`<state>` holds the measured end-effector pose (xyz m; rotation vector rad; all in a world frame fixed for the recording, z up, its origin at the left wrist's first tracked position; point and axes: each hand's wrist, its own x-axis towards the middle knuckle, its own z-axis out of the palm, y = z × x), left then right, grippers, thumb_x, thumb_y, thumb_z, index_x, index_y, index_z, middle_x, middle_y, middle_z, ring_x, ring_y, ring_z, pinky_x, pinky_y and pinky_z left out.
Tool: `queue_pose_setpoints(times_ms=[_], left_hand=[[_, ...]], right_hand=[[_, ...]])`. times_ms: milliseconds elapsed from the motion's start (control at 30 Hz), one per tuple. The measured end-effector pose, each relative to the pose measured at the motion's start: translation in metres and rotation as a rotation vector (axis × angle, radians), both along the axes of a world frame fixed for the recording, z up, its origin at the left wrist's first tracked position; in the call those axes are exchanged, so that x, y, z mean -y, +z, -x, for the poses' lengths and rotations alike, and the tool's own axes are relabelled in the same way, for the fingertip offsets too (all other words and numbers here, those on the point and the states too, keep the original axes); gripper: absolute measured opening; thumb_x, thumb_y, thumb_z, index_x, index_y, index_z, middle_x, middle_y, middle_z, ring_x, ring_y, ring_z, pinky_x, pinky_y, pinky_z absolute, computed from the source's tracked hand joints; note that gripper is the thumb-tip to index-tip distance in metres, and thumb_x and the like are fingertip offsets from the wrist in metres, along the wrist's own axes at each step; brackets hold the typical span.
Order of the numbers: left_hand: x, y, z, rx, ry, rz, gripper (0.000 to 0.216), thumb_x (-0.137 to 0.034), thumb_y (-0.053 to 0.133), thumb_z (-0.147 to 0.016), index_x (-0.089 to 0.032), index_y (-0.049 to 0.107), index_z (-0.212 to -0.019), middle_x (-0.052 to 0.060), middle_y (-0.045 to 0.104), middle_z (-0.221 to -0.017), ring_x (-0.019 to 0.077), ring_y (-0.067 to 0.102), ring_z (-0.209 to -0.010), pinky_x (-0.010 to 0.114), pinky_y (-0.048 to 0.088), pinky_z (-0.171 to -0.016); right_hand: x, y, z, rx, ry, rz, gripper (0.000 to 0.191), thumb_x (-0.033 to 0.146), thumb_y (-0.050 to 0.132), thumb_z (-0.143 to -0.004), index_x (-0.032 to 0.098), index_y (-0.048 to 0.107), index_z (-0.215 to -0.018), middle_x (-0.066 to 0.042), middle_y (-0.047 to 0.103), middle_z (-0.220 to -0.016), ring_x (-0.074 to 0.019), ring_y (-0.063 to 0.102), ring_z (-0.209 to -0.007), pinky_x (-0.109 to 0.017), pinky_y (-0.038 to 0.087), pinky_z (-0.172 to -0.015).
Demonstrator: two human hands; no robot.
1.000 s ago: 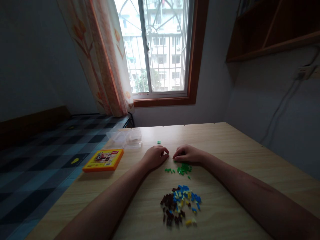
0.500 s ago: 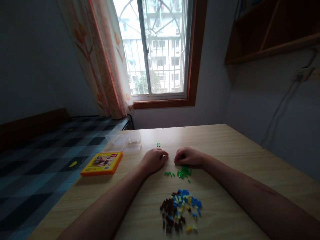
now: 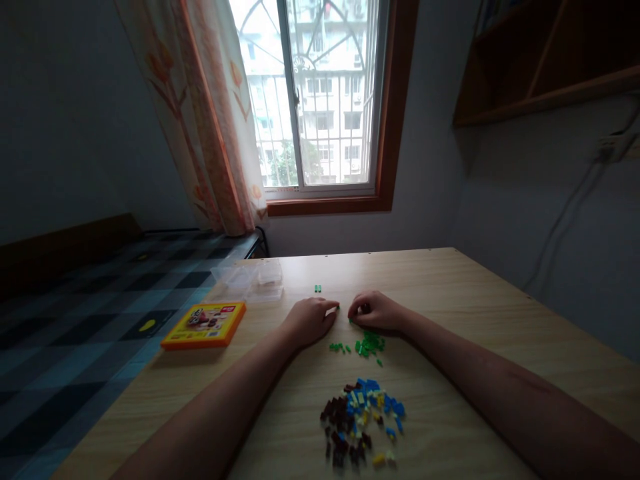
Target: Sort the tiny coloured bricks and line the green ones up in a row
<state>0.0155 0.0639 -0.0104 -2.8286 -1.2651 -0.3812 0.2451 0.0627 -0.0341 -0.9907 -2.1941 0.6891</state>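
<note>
My left hand rests low over the table, thumb and index finger curved, with a tiny green building brick at the fingertips. Just right of it, my right hand is pinched closed, and a bit of green brick shows under its fingertips. A pile of green bricks lies below my right hand, partly beside the wrist. Several small green pieces are in a short row left of that pile. Two green bricks stand side by side beyond my left hand.
Nearer me lies a mixed heap of brown bricks, blue bricks and yellow pieces. An orange-yellow box sits at the table's left edge. Behind it are clear plastic trays. A checked bed adjoins the wooden table.
My left index finger has straightened a little, and a green brick now shows at its tip. My right hand has lifted slightly away from the green pile, with a green bit under its fingertips.
</note>
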Motion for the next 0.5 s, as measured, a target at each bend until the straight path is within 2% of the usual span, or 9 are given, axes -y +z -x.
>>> queue_pose_setpoints(times_ms=[267, 500], left_hand=[[-0.0006, -0.0003, 0.0015, 0.017, -0.012, 0.008, 0.035, -0.033, 0.049, -0.090, -0.026, 0.070, -0.118, 0.007, 0.074, -0.098, 0.0228, 0.069, -0.086, 0.031, 0.051, -0.078], [-0.0005, 0.0011, 0.0014, 0.006, -0.033, 0.006, 0.035, -0.030, 0.049, -0.090, -0.026, 0.070, -0.118, 0.007, 0.074, -0.100, 0.0226, 0.069, -0.086, 0.032, 0.051, -0.078]], right_hand=[[-0.0013, -0.0009, -0.0049, -0.003, 0.039, 0.204, 0.019, 0.015, 0.064, -0.064, 0.014, 0.075, -0.080, 0.000, 0.059, -0.069, -0.0115, 0.047, -0.063, -0.021, 0.036, -0.055], [0.0003, 0.0017, -0.0063, -0.055, 0.120, 0.272, 0.022, 0.011, 0.060, -0.062, 0.013, 0.075, -0.078, -0.001, 0.059, -0.071, -0.0123, 0.050, -0.065, -0.022, 0.038, -0.056]])
